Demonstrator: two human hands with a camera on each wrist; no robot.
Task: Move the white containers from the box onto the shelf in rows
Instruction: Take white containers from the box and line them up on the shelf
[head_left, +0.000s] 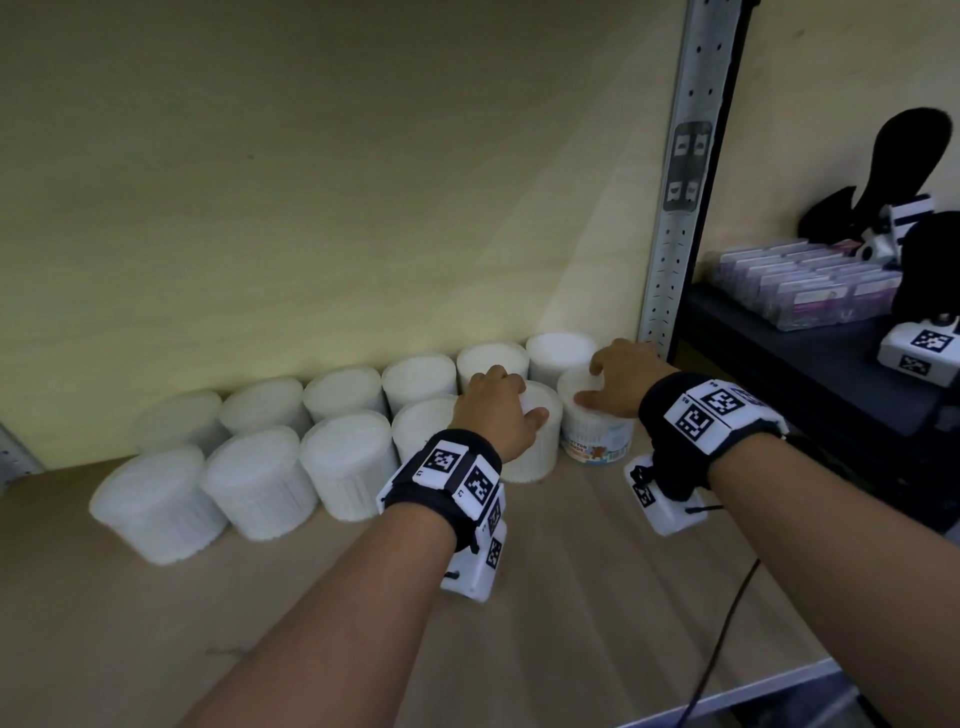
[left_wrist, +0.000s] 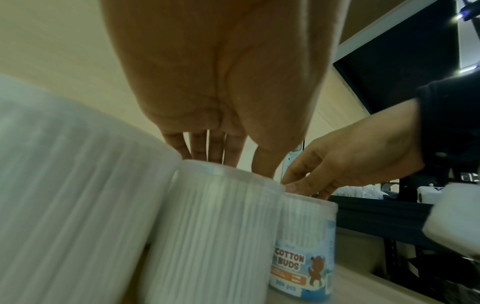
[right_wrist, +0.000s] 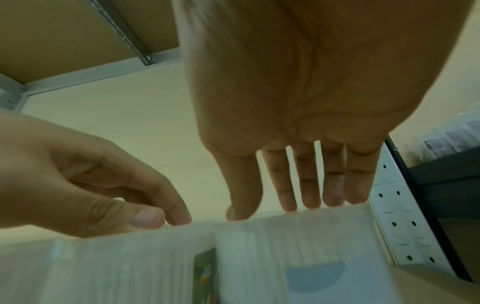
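Note:
Two rows of white round containers stand on the wooden shelf (head_left: 571, 597) along the back wall. My left hand (head_left: 506, 410) curls over the lid of a front-row container (head_left: 535, 457), with the thumb on its near rim. The same container (left_wrist: 215, 226) is close up in the left wrist view. My right hand (head_left: 618, 384) holds the top of the rightmost front container (head_left: 597, 441), which carries a blue "Cotton Buds" label (left_wrist: 288, 263). Its fingers (right_wrist: 309, 185) reach down to that lid. The two containers stand side by side. No box is in view.
A perforated grey metal upright (head_left: 675, 208) bounds the shelf just right of my right hand. Beyond it a dark shelf (head_left: 810, 364) holds purple packets (head_left: 800, 286) and a white marker-tagged device (head_left: 919, 353). A black cable (head_left: 727, 623) hangs by the shelf's front edge.

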